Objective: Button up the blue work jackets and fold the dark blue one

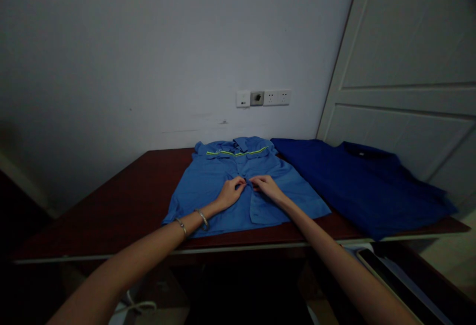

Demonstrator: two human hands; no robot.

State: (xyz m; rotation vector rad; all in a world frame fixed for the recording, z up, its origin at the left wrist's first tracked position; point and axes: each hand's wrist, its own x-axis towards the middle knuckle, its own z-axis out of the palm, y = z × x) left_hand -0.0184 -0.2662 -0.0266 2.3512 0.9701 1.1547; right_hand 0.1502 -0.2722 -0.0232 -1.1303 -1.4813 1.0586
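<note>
A light blue work shirt (208, 181) with a yellow-green stripe across the chest lies spread on the dark red table, its collar toward the wall. At the middle of its front, my left hand (232, 191) pinches one edge of the opening. Close beside it, my right hand (266, 186) pinches the other edge, fingertips almost touching the left ones. Below the hands the front edges lie apart, and the right flap is folded slightly outward. Any button between the fingers is too small to make out.
A dark blue T-shirt (357, 181) lies to the right, partly over the table's front edge. The table (122, 201) backs onto a wall with several sockets (277, 97). A white door (401, 92) stands at the right. An open drawer (405, 285) sits below the table's right side.
</note>
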